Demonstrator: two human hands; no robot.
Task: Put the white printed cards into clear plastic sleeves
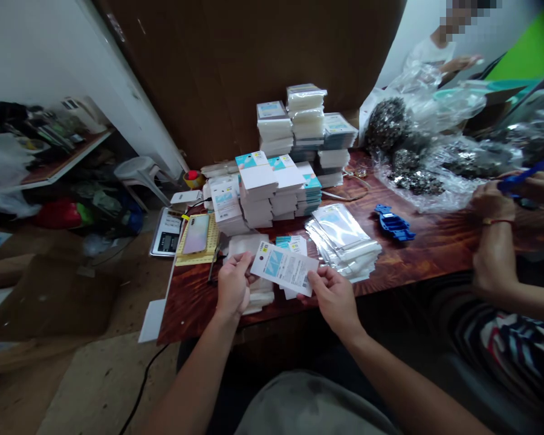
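A white printed packaging card (283, 269) with a blue picture is stretched between my two hands above the table's front edge. My left hand (234, 284) pinches its left end, and my right hand (334, 296) grips the lower right corner. Beneath it lie more cards (292, 244) and a pile of whitish sleeves (259, 297), both partly covered by the card and my hands. To the right rests a fanned stack of clear plastic bags (344, 238) with cards inside.
Stacks of cards (257, 175) and packed bundles (306, 115) stand at the back. A phone (196, 234) and a scale (165, 235) are at left. Right of the bags lie a blue plastic part (393, 223) and bags of metal pieces (419, 175). A co-worker's hands (494, 199) are at far right.
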